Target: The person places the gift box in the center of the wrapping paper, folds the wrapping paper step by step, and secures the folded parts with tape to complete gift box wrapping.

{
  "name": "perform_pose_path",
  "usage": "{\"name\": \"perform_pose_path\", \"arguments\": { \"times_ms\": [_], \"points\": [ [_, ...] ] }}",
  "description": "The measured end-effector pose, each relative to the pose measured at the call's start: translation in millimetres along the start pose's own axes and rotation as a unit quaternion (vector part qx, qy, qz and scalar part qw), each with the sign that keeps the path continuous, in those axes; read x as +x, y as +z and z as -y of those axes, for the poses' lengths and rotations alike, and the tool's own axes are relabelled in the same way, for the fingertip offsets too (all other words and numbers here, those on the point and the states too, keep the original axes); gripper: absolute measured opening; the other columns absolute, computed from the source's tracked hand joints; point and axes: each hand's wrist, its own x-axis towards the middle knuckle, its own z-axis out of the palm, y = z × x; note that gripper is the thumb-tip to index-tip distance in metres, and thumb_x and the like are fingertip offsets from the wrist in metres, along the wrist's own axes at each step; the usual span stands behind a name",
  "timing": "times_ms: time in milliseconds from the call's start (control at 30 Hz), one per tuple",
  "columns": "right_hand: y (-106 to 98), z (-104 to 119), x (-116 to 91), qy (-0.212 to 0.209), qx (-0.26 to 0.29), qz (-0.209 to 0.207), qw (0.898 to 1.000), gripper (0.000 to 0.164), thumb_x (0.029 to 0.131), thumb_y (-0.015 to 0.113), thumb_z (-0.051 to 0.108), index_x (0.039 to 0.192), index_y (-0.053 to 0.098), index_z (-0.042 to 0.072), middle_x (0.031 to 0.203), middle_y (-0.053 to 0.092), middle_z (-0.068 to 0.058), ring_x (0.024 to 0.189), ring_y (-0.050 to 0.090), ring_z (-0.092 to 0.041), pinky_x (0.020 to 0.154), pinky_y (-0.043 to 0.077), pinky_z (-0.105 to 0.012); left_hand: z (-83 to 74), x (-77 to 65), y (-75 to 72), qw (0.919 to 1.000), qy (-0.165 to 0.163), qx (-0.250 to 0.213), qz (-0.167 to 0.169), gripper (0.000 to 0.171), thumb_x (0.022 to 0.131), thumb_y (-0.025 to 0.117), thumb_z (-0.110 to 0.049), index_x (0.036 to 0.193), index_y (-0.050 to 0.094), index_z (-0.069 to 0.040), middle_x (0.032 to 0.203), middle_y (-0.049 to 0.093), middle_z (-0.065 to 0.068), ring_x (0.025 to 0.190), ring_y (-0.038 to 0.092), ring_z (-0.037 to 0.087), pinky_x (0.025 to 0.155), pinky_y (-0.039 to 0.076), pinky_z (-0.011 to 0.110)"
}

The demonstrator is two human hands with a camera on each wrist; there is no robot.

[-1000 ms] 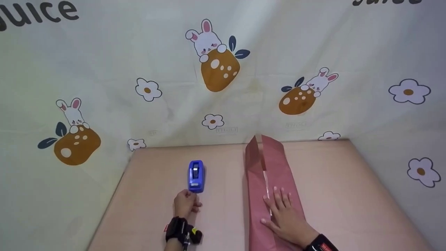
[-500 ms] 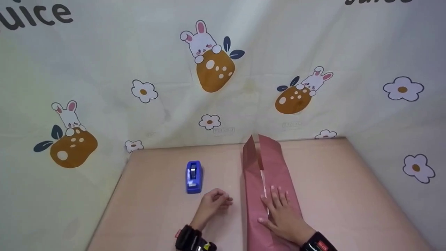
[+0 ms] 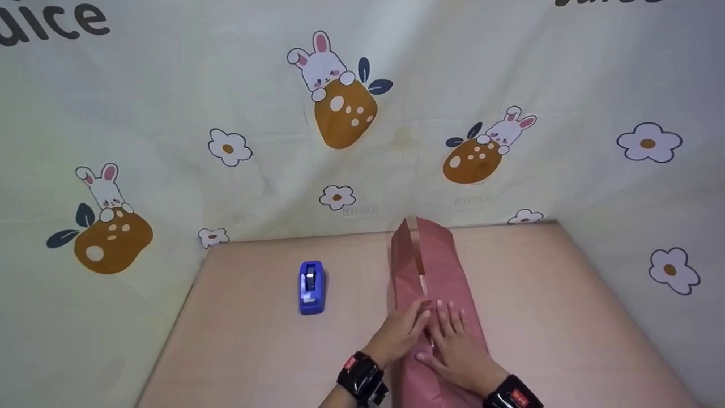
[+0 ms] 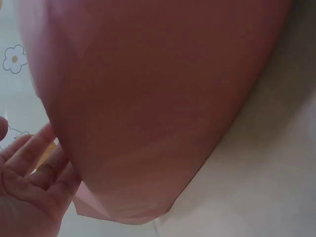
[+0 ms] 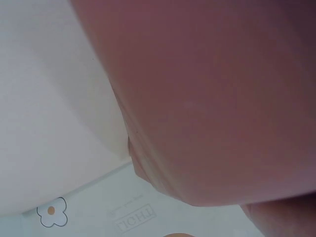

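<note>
A long sheet of pink paper is folded lengthwise, its two edges close together along a seam where a narrow white strip shows. The folds stand up at its far end. My right hand lies flat on the paper with fingers spread, fingertips pointing away. Close beside it, my left hand is at the seam, thumb and fingertips together on what looks like a small piece of clear tape, hardly visible. In the left wrist view, the paper hides part of the left fingers. Paper fills much of the right wrist view.
A blue tape dispenser stands on the light brown table, left of the paper. Behind rises a pale curtain printed with rabbits, fruit and flowers, meeting the table's far edge. It also hangs along both sides.
My left hand has moved right, from the front of the tape dispenser to the paper's seam beside my right hand. The right hand stays on the paper. The view has shifted slightly.
</note>
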Motion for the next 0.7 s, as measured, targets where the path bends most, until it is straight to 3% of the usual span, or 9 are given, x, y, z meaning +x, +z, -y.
{"name": "perform_pose_path", "arguments": {
  "times_ms": [100,167,333,433,500,567,700],
  "points": [
    [-0.2,-0.5,-0.1,-0.003,0.001,0.009,1.0,0.075,0.091,0.047,0.051,0.136,0.038,-0.009,0.141,0.028,-0.036,0.13,0.028,-0.051,0.108,-0.016,-0.035,-0.3,2.4,-0.7,0.9978,0.012,0.058,0.029,0.042,0.102,0.029,-0.035,0.135,0.045,-0.014,0.129,0.058,0.003,0.118,0.055,0.022,0.099,0.043,0.038],
    [-0.4,-0.2,0.6,-0.001,0.009,0.017,1.0,0.075,0.091,0.048,0.051,0.136,0.038,-0.008,0.142,0.028,-0.036,0.131,0.026,-0.051,0.108,-0.017,-0.035,0.1,3.3,-1.4,0.9963,0.005,0.077,0.038,0.044,0.102,0.029,-0.036,0.136,0.044,-0.014,0.129,0.058,0.006,0.118,0.055,0.024,0.098,0.044,0.039],
    [-2.8,-0.4,4.6,0.015,0.066,0.048,0.997,0.074,0.091,0.048,0.05,0.139,0.035,-0.004,0.142,0.023,-0.038,0.133,0.019,-0.052,0.111,0.003,-0.055,1.1,4.5,-2.2,0.9974,-0.031,0.062,0.023,0.045,0.101,0.033,-0.035,0.135,0.038,-0.007,0.126,0.057,0.015,0.116,0.056,0.029,0.096,0.045,0.041],
    [-7.1,-4.1,5.7,0.032,0.12,0.071,0.99,0.07,0.091,0.048,0.051,0.14,0.036,0.002,0.144,0.019,-0.038,0.134,0.014,-0.053,0.108,0.012,-0.062,0.7,6.0,-2.4,0.9983,-0.035,0.043,0.018,0.042,0.101,0.034,-0.034,0.133,0.037,-0.006,0.122,0.059,0.017,0.113,0.057,0.03,0.094,0.046,0.042],
    [-12.3,-8.8,5.2,0.041,0.165,0.078,0.982,0.062,0.091,0.049,0.049,0.137,0.044,0.007,0.144,0.022,-0.036,0.134,0.014,-0.054,0.107,0.013,-0.065,-0.2,7.1,-2.3,0.9985,-0.033,0.039,0.019,0.041,0.101,0.034,-0.034,0.131,0.037,-0.006,0.117,0.062,0.018,0.11,0.059,0.03,0.092,0.047,0.042],
    [-20.1,-14.6,4.4,0.05,0.219,0.072,0.972,0.048,0.092,0.051,0.043,0.127,0.057,0.01,0.142,0.032,-0.031,0.133,0.021,-0.052,0.106,0.017,-0.064,-0.7,8.1,-1.8,0.9989,-0.029,0.032,0.019,0.04,0.101,0.035,-0.034,0.129,0.037,-0.006,0.112,0.064,0.016,0.106,0.061,0.027,0.089,0.049,0.04],
    [-38.2,-26.8,5.5,0.064,0.307,0.016,0.949,0.023,0.093,0.056,0.027,0.105,0.069,0.011,0.121,0.062,-0.015,0.117,0.055,-0.034,0.098,0.042,-0.047,-2.1,9.8,-1.2,0.9992,-0.031,0.014,0.022,0.041,0.1,0.036,-0.035,0.129,0.037,-0.006,0.11,0.066,0.009,0.103,0.062,0.02,0.089,0.049,0.035]
  ]
}}
